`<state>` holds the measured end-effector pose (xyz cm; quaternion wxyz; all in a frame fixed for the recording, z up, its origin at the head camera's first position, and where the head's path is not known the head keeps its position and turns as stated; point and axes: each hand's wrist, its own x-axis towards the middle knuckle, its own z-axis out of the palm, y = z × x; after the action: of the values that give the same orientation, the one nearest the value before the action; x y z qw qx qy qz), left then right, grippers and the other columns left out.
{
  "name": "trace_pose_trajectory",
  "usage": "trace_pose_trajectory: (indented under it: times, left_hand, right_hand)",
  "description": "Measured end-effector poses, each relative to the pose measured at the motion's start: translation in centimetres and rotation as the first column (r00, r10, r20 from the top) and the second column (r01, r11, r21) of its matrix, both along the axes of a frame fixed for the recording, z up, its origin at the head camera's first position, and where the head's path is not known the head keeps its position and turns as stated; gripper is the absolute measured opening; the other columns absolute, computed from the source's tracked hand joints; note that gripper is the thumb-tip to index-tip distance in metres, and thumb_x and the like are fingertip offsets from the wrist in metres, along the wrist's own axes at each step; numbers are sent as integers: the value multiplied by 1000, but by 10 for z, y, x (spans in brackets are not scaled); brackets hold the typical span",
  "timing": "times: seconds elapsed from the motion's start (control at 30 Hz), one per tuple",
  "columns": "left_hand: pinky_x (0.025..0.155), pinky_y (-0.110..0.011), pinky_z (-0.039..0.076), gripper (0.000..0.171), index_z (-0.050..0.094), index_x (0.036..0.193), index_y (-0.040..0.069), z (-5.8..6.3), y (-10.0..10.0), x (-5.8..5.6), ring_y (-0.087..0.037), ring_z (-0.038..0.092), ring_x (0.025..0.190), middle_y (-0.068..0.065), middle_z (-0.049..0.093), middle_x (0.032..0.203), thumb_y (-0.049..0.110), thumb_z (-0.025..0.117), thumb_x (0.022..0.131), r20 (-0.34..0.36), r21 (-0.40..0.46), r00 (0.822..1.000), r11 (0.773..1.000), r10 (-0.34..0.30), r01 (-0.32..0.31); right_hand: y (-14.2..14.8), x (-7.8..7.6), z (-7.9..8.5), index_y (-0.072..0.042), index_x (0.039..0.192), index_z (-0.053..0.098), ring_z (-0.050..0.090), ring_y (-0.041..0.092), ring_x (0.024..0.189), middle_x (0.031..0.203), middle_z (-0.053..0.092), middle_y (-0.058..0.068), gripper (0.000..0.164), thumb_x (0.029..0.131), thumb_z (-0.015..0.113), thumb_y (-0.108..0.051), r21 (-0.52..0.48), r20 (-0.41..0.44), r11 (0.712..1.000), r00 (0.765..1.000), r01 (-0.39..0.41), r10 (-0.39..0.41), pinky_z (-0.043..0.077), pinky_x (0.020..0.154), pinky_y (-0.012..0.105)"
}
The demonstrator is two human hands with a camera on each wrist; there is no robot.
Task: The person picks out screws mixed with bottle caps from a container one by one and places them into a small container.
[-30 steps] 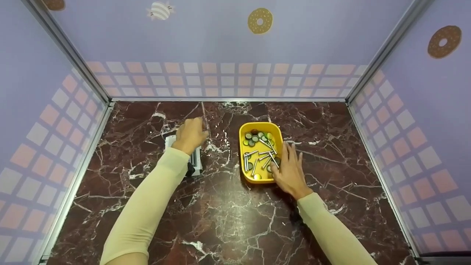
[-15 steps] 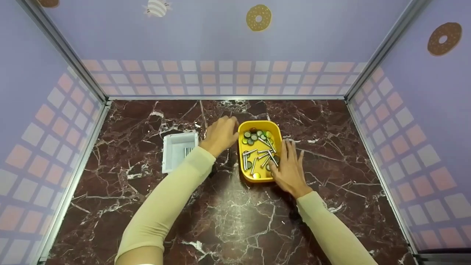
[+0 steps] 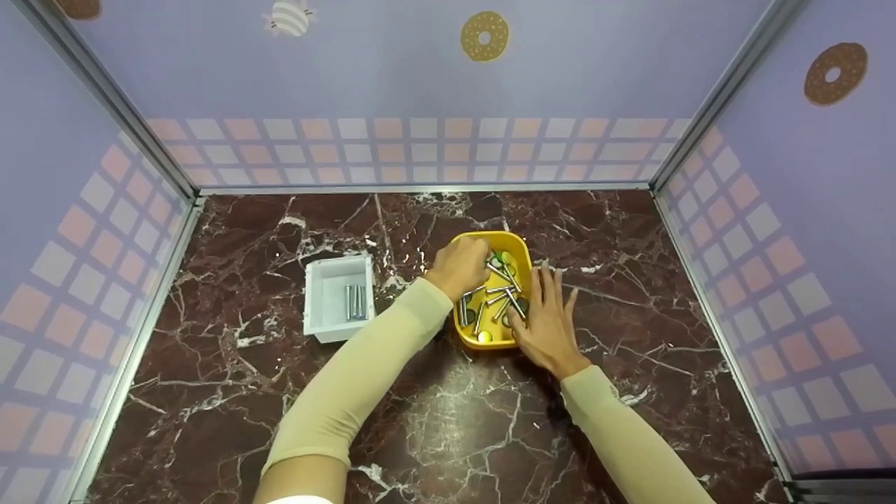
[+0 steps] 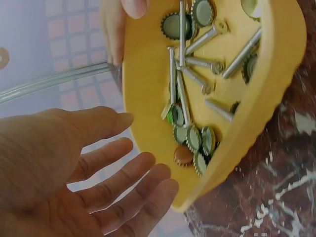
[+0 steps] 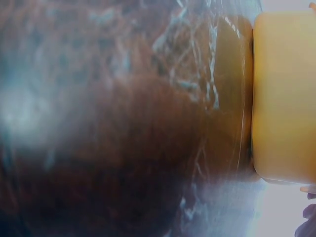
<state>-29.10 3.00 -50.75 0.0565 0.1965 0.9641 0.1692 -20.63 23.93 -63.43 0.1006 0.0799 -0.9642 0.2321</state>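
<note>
A yellow plastic bin (image 3: 490, 345) holds a mix of metal bolts (image 4: 173, 74) and bottle caps (image 4: 194, 138). Over its back left part is my left hand (image 3: 460, 266); in the left wrist view its fingers are extended, with nothing between them, next to a cluster of caps. My right hand (image 3: 549, 329) holds the bin's right wall, the thumb inside the rim and the fingers along the outside. To the left stands a white bin (image 3: 340, 329) with several bolts (image 3: 355, 302) lying side by side in it.
Both bins stand on a dark red marbled tabletop (image 3: 434, 420). Purple patterned panels (image 3: 392, 84) enclose it at the back and both sides. The right wrist view shows mostly tabletop and the yellow bin's outer wall (image 5: 284, 98).
My left hand has moved right, from over the white bin to the inside of the yellow bin, uncovering the bolts in the white one. My right hand stays at the yellow bin's wall.
</note>
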Motion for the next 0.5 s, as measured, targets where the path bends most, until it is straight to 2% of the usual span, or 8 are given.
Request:
trace_pose_trajectory:
  times: [0.1, 0.13, 0.17, 0.2, 0.23, 0.37, 0.43, 0.5]
  left_hand:
    - [80, -48, 63, 8, 76, 99, 7, -8, 9, -5, -26, 68, 87, -11, 80, 100, 10, 79, 106, 49, -37, 999, 999, -4, 5]
    - [80, -49, 63, 9, 76, 98, 6, -14, 13, -9, -27, 69, 87, -12, 80, 100, 10, 79, 106, 64, -55, 998, 998, -5, 9]
    - [81, -50, 64, 10, 76, 97, 6, -25, 16, -15, -27, 71, 87, -12, 81, 99, 11, 81, 104, 60, -67, 998, 998, -9, 13]
    - [84, -51, 66, 9, 78, 100, 6, -34, 20, -20, -28, 75, 90, -13, 82, 103, 12, 83, 104, 70, -87, 997, 996, -10, 16]
    - [85, -52, 67, 8, 79, 103, 6, -48, 24, -27, -29, 78, 93, -13, 84, 106, 13, 84, 103, 70, -100, 997, 995, -10, 17]
    - [96, -54, 70, 27, 80, 126, 5, -95, 36, -48, -36, 82, 115, -18, 84, 128, 12, 85, 101, 114, -140, 993, 989, -21, 37]
    - [99, -53, 71, 33, 79, 133, 6, -106, 39, -53, -37, 81, 122, -20, 83, 136, 10, 83, 100, 164, -153, 986, 987, -24, 50]
    - [102, -51, 71, 35, 80, 136, 6, -110, 43, -53, -39, 81, 126, -21, 81, 142, 9, 80, 102, 204, -168, 979, 984, -21, 56]
  right_hand:
    - [0, -1, 1, 3, 182, 27, 16, 60, 179, 193, 19, 28, 93, 113, 57, -51, -5, -3, 1000, 1000, -3, 3, 7, 136, 92]
    - [-1, -1, 1, 3, 182, 27, 16, 61, 179, 193, 19, 28, 92, 113, 57, -51, -6, -3, 1000, 1000, -3, 3, 7, 136, 92]
    - [-1, -1, 1, 3, 182, 27, 16, 61, 179, 194, 19, 28, 92, 113, 57, -51, -9, -3, 1000, 1000, -3, 3, 7, 136, 92]
    - [-1, -1, 1, 3, 182, 27, 16, 61, 179, 194, 18, 27, 92, 113, 57, -51, -9, -3, 1000, 1000, -3, 3, 7, 136, 92]
    - [-1, -1, 1, 3, 182, 27, 16, 60, 179, 194, 18, 27, 92, 113, 57, -51, -11, -3, 1000, 1000, -2, 2, 7, 136, 92]
    - [-1, -1, 1, 2, 182, 27, 15, 59, 179, 194, 18, 26, 93, 113, 57, -52, -10, -2, 1000, 1000, 2, -2, 8, 136, 93]
    - [0, 0, 0, 1, 183, 26, 14, 58, 180, 194, 18, 26, 93, 113, 56, -52, -11, 7, 1000, 1000, 4, -4, 7, 136, 92]
    - [0, 0, 1, 1, 183, 26, 12, 57, 180, 195, 17, 26, 94, 113, 56, -53, -9, 12, 1000, 1000, 7, -7, 7, 136, 92]
